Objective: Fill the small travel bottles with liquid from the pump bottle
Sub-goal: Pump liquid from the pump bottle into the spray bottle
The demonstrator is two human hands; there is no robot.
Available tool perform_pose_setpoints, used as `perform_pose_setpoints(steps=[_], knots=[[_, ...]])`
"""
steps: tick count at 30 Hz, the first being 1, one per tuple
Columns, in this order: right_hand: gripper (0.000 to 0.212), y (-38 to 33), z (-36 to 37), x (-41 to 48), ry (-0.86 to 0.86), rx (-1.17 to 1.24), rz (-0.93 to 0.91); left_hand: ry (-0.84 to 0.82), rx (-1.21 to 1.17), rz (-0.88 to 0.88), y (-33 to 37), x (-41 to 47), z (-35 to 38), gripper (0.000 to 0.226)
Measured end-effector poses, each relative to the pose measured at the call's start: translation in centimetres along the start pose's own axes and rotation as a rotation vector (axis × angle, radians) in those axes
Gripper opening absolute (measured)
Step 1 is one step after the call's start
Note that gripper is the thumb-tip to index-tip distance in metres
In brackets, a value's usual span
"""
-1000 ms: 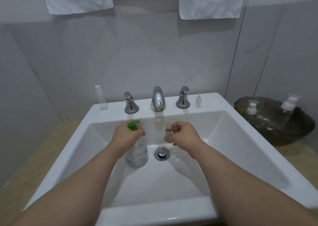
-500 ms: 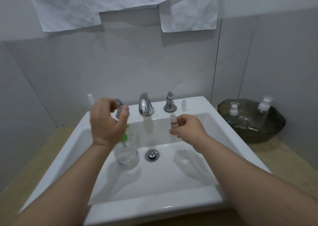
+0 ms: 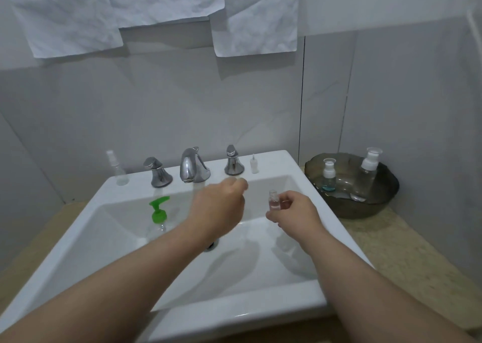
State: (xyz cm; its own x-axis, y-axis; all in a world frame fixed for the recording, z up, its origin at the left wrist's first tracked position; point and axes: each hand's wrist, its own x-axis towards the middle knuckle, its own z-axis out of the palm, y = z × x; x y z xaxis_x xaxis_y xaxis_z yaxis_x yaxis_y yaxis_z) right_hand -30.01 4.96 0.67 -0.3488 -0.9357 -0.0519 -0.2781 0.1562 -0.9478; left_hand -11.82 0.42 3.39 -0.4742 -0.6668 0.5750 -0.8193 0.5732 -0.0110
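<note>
Small clear travel bottle (image 3: 274, 202), uncapped, pinched upright near its base by right hand (image 3: 296, 216) over white ceramic sink (image 3: 234, 314). Probably light, stiff and slick when wet; best held low, neck left free. Left hand (image 3: 220, 209) mid-basin, fingers curled, blurred; impossible to tell whether empty. Clear pump bottle with green head (image 3: 158, 212) standing in basin, well apart to the left. Open room between; sloped walls, easy tipping.

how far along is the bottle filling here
Done: nothing clearly; the small clear vial is uncapped, fill level unreadable. In hand: the right hand pinches it; the left hand hovers nearby, off the green-topped pump bottle standing in the white sink. Left: likely capping with the small white cap on the rim.
</note>
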Motion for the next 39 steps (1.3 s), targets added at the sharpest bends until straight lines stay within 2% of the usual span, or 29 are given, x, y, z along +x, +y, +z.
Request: perform_pose_setpoints(steps=[3, 7, 12, 15, 18, 21, 24, 26, 29, 35, 39], knots=[[0.024, 0.1, 0.0, 0.3, 0.031, -0.025, -0.008, -0.149, -0.262, -0.25, 1.3, 2.3, 1.6, 0.032], [0.023, 0.2, 0.1, 0.5, 0.036, -0.025, -0.015, -0.12, -0.467, -0.532, 1.9, 6.6, 4.2, 0.039], [0.022, 0.1, 0.1, 0.8, 0.049, 0.013, -0.033, -0.1, -0.512, -0.661, 1.5, 9.2, 6.1, 0.047], [0.022, 0.1, 0.1, 1.0, 0.053, 0.02, -0.031, -0.102, -0.464, -0.651, 1.4, 9.7, 6.9, 0.026], [0.023, 0.1, 0.0, 1.2, 0.055, 0.01, -0.03, -0.058, -0.455, -0.626, 1.6, 9.2, 6.5, 0.019], [0.023, 0.2, 0.0, 1.4, 0.054, -0.012, -0.026, -0.076, -0.409, -0.568, 2.0, 7.3, 5.2, 0.02], [0.022, 0.2, 0.2, 1.4, 0.038, -0.038, -0.012, -0.249, -0.38, -0.557, 1.3, 5.4, 3.3, 0.028], [0.022, 0.2, 0.1, 1.5, 0.028, -0.073, -0.011, -0.342, -0.473, -0.595, 0.8, 4.2, 2.6, 0.034], [0.022, 0.1, 0.3, 1.1, 0.014, -0.122, -0.019, -0.321, -0.679, -0.637, 0.6, 1.8, 1.3, 0.028], [0.024, 0.2, 0.3, 1.5, -0.012, -0.203, -0.046, -0.145, -0.715, -0.341, 0.9, 2.0, 0.4, 0.025], [0.025, 0.2, 0.5, 1.4, -0.026, -0.207, -0.06, -0.186, -0.681, -0.226, 1.1, 1.4, 1.1, 0.014]])
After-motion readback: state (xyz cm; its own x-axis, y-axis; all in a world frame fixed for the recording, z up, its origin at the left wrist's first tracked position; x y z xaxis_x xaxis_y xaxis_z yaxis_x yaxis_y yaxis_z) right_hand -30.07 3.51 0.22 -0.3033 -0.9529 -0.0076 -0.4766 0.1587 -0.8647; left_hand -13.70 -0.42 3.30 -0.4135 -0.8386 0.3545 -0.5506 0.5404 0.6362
